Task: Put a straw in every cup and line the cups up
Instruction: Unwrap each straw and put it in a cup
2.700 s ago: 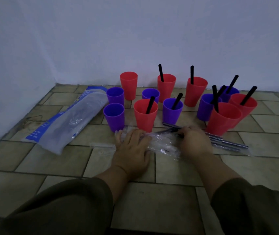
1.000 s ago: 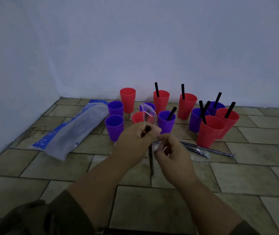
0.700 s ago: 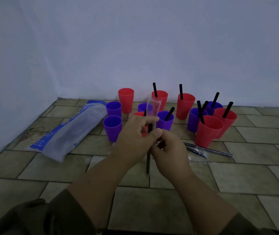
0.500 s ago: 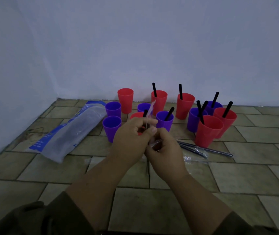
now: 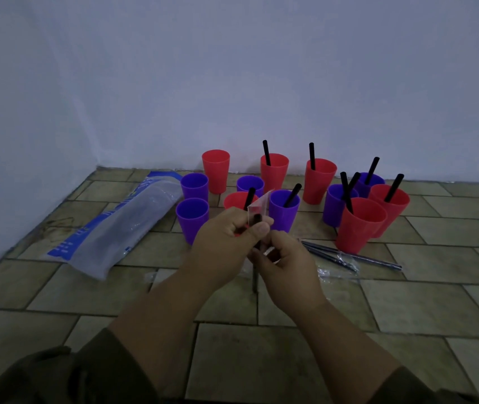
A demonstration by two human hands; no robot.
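Observation:
Red and purple cups stand clustered on the tiled floor by the wall. Several hold a black straw, such as a red cup (image 5: 360, 223) and a purple cup (image 5: 284, 209). A red cup (image 5: 215, 170) and three purple cups (image 5: 192, 218) (image 5: 194, 186) (image 5: 250, 185) show no straw. My left hand (image 5: 226, 243) pinches the clear wrapper (image 5: 258, 207) at the top of a black straw (image 5: 254, 279). My right hand (image 5: 286, 268) grips that straw lower down; its bottom end pokes out below my hands.
More wrapped straws (image 5: 349, 256) lie on the floor to the right of my hands. A long clear and blue plastic bag (image 5: 115, 231) lies at the left. The wall closes off the back and the left side.
My hands lifted from the straw pile on the floor with one wrapped straw. The wrapper's loose end, first standing tall above my left thumb, now sits lower and more crumpled.

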